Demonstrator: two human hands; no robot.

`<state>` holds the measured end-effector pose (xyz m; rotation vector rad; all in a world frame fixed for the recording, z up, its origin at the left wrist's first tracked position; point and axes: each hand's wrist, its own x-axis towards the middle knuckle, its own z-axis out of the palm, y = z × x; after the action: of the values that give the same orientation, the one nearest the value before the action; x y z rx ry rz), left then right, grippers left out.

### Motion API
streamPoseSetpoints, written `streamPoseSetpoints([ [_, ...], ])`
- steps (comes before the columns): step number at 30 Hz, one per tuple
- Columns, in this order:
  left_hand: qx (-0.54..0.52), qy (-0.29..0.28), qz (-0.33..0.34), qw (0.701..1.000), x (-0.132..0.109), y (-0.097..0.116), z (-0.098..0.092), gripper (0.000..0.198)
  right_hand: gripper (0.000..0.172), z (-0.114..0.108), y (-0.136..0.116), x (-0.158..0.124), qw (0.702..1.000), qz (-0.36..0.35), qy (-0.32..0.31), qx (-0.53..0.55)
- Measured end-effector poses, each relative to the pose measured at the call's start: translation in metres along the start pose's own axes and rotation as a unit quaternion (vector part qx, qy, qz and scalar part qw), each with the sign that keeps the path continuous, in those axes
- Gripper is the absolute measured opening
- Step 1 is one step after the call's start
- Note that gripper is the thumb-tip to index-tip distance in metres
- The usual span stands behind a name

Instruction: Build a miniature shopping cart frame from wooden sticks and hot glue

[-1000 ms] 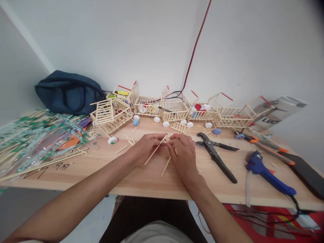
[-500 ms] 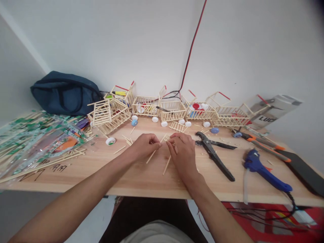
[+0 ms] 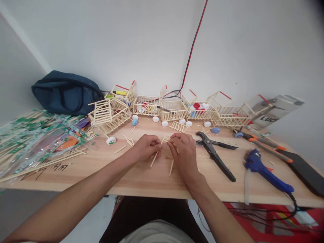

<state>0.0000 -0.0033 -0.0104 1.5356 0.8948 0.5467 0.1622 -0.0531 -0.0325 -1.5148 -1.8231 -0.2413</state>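
Note:
Between my hands is a small frame of thin wooden sticks (image 3: 155, 159), with two long sticks pointing toward me and short crosspieces at the far end. My left hand (image 3: 150, 147) pinches the left long stick between thumb and fingers. My right hand (image 3: 182, 148) is closed on the right side of the frame, and its fingers hide part of it. Just beyond my hands lies a flat ladder-like stick panel (image 3: 178, 126). Several loose stick pieces (image 3: 128, 139) are left of my left hand.
Small stick-built carts (image 3: 173, 110) with bottle-cap wheels line the wall. Black pliers (image 3: 215, 157), a blue glue gun (image 3: 268, 172), orange-handled pliers (image 3: 270, 145) and a dark flat object (image 3: 302, 172) lie right. Packaged sticks (image 3: 45, 141) and a blue bag (image 3: 67, 92) are left.
The near ends of the frame's two long sticks have swung slightly to the right. Both hands keep their hold, with small finger shifts.

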Motion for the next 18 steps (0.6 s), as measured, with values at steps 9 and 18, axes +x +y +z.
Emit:
streamPoseSetpoints([
  [9, -0.027, -0.009, -0.004, 1.000, -0.0007, -0.0021, 0.0016, 0.020, 0.009, 0.0006, 0.0005, -0.0012, 1.000, -0.005, 0.004, 0.000],
  [18, -0.064, -0.014, -0.014, 0.998, 0.0001, -0.0045, 0.0045, 0.019, 0.012, 0.0001, 0.0020, -0.0005, 1.000, 0.002, 0.004, 0.006],
])
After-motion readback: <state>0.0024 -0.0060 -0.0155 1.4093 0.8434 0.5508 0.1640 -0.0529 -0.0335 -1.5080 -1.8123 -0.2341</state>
